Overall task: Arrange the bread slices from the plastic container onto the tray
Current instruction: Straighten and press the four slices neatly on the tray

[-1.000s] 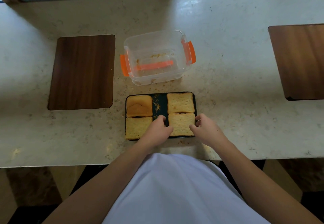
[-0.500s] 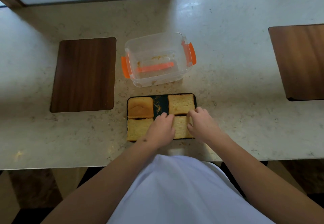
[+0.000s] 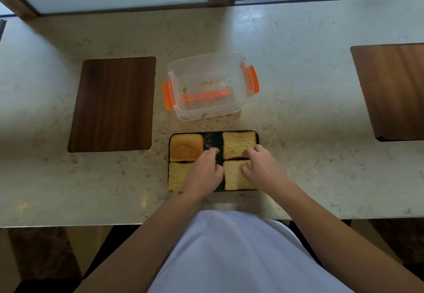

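Two wooden boards [image 3: 112, 104] [image 3: 392, 90], marble counter [image 3: 298, 40]

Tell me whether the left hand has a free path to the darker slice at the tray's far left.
Probably yes. The left hand rests just beside the darker slice on the tray, and nothing lies between them; the right hand is over the right-side slices.

Left hand [image 3: 205, 171] palm-down, fingers loose, right hand [image 3: 260, 168] likewise, forearms converging

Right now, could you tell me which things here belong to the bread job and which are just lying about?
Job: four bread slices, tray, plastic container, left hand, right hand.

Lying about: left wooden board, right wooden board, crumbs on the counter.
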The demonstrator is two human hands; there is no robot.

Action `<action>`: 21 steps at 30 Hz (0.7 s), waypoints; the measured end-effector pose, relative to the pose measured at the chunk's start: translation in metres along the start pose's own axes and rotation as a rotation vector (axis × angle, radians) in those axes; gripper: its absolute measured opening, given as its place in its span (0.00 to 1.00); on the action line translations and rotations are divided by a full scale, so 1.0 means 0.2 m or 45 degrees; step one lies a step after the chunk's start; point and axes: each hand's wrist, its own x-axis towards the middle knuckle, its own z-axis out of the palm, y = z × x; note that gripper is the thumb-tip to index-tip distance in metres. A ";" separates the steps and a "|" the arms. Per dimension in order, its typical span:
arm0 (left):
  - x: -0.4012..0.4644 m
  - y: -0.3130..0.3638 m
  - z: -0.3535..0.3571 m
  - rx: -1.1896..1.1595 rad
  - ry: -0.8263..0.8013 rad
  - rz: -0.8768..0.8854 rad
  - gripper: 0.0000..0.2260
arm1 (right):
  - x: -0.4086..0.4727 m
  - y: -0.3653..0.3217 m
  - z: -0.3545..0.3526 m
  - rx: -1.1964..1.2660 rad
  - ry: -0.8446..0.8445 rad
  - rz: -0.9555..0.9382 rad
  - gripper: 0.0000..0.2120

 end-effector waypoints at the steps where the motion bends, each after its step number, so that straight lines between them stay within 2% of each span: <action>1: 0.00 -0.04 -0.04 -0.063 0.085 -0.047 0.19 | 0.02 -0.03 0.00 0.081 -0.005 0.010 0.17; 3: 0.00 -0.13 -0.14 -0.089 0.192 -0.163 0.19 | 0.07 -0.11 0.00 0.252 -0.050 0.041 0.16; 5: 0.00 -0.22 -0.22 -0.017 0.215 -0.267 0.19 | 0.12 -0.19 0.03 0.375 -0.114 0.082 0.17; 7: 0.01 -0.28 -0.27 0.021 0.211 -0.332 0.18 | 0.17 -0.26 0.06 0.407 -0.199 0.114 0.20; 11: 0.02 -0.34 -0.33 -0.098 0.173 -0.441 0.20 | 0.25 -0.43 0.14 0.502 -0.287 0.170 0.26; 15: 0.04 -0.35 -0.33 -0.197 0.161 -0.494 0.21 | 0.29 -0.52 0.19 0.609 -0.369 0.347 0.30; 18: 0.03 -0.35 -0.33 -0.151 0.159 -0.455 0.12 | 0.30 -0.53 0.21 0.630 -0.392 0.428 0.26; 21: 0.02 -0.34 -0.33 -0.073 0.149 -0.454 0.08 | 0.31 -0.55 0.22 0.616 -0.406 0.445 0.28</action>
